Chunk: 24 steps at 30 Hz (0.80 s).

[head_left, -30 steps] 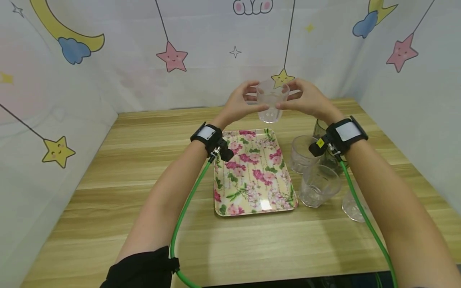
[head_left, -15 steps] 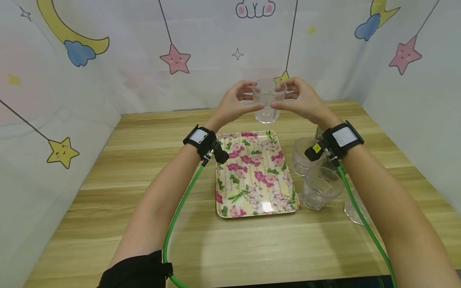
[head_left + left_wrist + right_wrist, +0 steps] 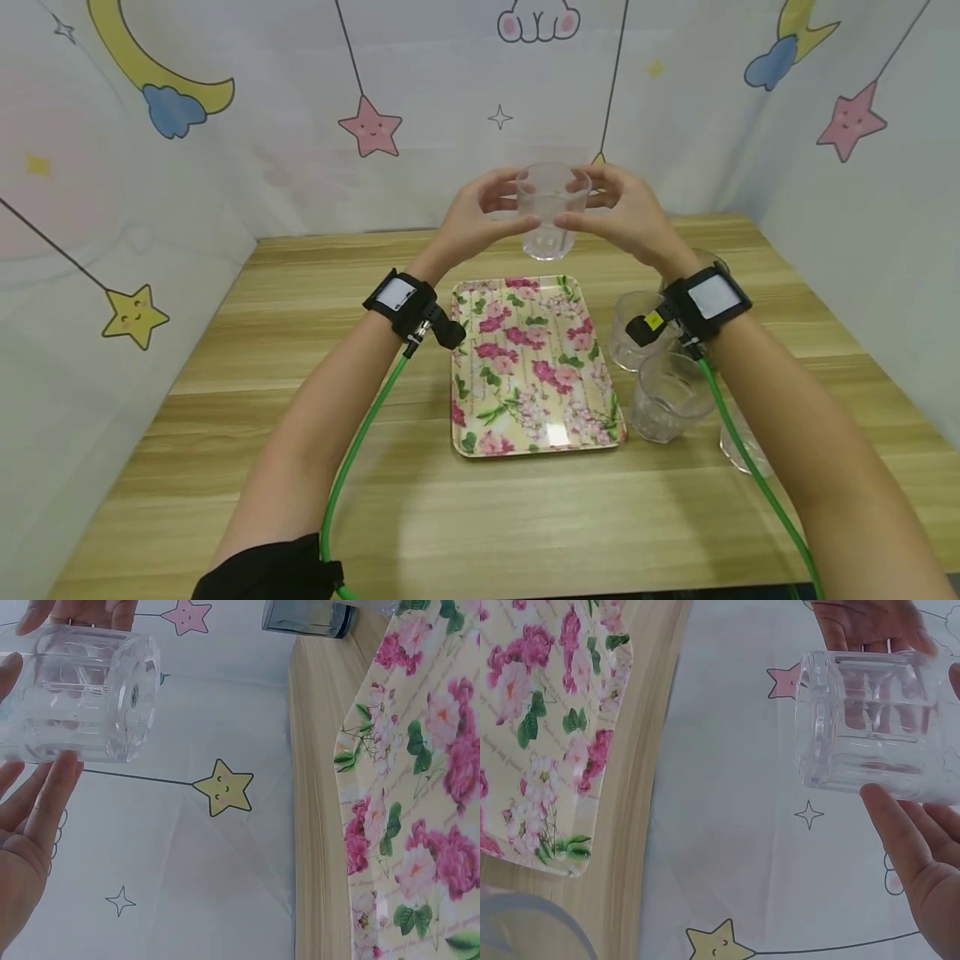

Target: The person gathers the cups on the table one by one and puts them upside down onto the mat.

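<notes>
Cup (image 3: 550, 202), clear, colourless, with thick base

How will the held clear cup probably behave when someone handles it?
The clear cup seems rigid, its rim round despite being gripped. Its smooth, shiny wall may be slippery. Laid sideways, its faceted body might roll unevenly.

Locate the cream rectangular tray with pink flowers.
In the head view, the tray lies mid-frame on the wood-grain table, left of the clear tumblers and lower in frame than the held clear faceted cup.
</notes>
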Available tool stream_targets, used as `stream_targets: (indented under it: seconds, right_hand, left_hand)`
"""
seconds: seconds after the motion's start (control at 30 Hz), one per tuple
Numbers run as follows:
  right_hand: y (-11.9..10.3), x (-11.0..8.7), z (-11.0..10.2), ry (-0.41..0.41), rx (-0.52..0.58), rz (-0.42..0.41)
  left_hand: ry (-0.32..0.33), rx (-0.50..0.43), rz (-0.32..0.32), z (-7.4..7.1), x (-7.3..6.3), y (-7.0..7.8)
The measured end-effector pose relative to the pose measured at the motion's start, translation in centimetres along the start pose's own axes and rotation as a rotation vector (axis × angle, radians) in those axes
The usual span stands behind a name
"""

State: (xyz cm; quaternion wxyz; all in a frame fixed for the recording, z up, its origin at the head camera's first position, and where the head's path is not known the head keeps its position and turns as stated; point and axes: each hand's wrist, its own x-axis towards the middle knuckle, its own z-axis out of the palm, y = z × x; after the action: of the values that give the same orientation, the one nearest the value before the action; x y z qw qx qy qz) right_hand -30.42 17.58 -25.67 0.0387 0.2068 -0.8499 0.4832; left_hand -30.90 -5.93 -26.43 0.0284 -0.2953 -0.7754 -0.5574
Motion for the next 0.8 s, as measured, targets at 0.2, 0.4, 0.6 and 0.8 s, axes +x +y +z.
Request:
stream_targets:
  seconds: [0.2,0.4,0.6,0.8]
  right_hand:
    - [-0.9,-0.1,0.8,0.012,0.024,-0.015]
    - [-1.2,-0.2,1.7,0.007,0.012,-0.046]
    - [-1.6,-0.2,2.3,0.006,0.016,-0.045]
    - [-2.1,-0.4,2.8,0.008,0.024,-0.046]
  left_hand:
    - [0.003,0.0,-0.006,-0.6,-0.9,0.5]
    - [0.006,0.007,-0.032,-1.3,-1.8,0.8]
    - [0.014,0.009,-0.034,-1.8,-2.4,0.9]
    - [0.013,0.018,-0.018,-2.4,-2.5,0.4]
